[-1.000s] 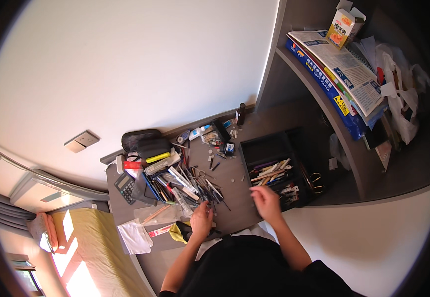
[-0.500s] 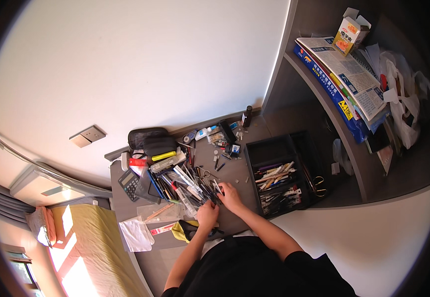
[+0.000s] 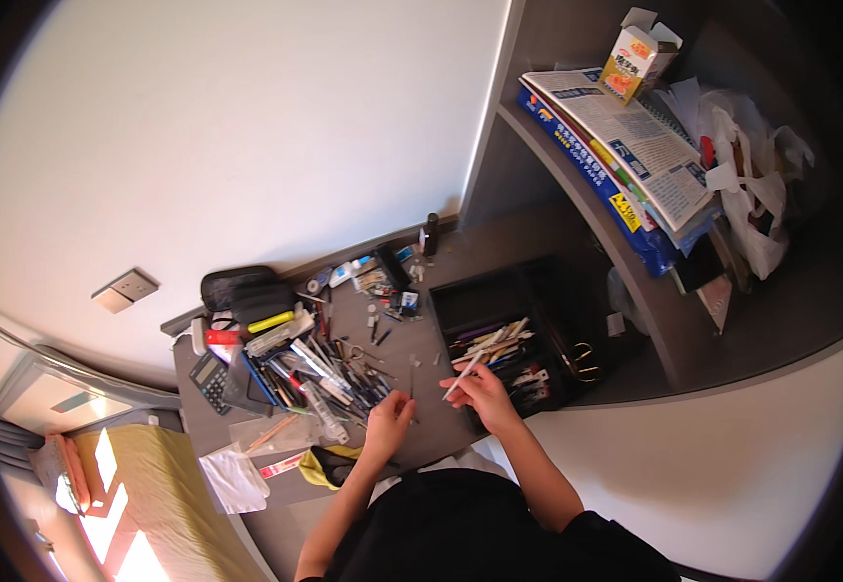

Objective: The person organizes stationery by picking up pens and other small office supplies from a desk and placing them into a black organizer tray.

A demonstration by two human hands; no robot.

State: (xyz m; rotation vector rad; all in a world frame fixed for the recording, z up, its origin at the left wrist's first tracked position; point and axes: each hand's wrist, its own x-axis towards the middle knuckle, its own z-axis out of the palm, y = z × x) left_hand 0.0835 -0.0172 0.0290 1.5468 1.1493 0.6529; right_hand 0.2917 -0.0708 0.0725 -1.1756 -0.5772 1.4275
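My right hand (image 3: 485,400) pinches a white pen (image 3: 462,376) over the near left edge of a black organizer tray (image 3: 438,308). My left hand (image 3: 389,424) is above the desk between the tray and a heap of pens. Its fingers are drawn together, and a slim dark stick (image 3: 413,381), like a pen, stands up from the fingertips; its kind is too small to make out. Pens, markers and clear rulers make up the heap (image 3: 320,373) to the left. Inside the tray lies a bundle of pens and pencils (image 3: 492,341) beside darker pens (image 3: 530,385).
Black pouches (image 3: 247,291), a calculator (image 3: 211,381) and a yellow-black pouch (image 3: 329,466) surround the heap. Small stationery pieces (image 3: 397,291) lie along the wall. Scissors with gold handles (image 3: 584,361) rest at the tray's right. A shelf (image 3: 577,165) with papers curves overhead on the right.
My right hand has moved right from the heap to the tray with the white pen. My left hand has come away from the heap's edge. The whole view has shifted.
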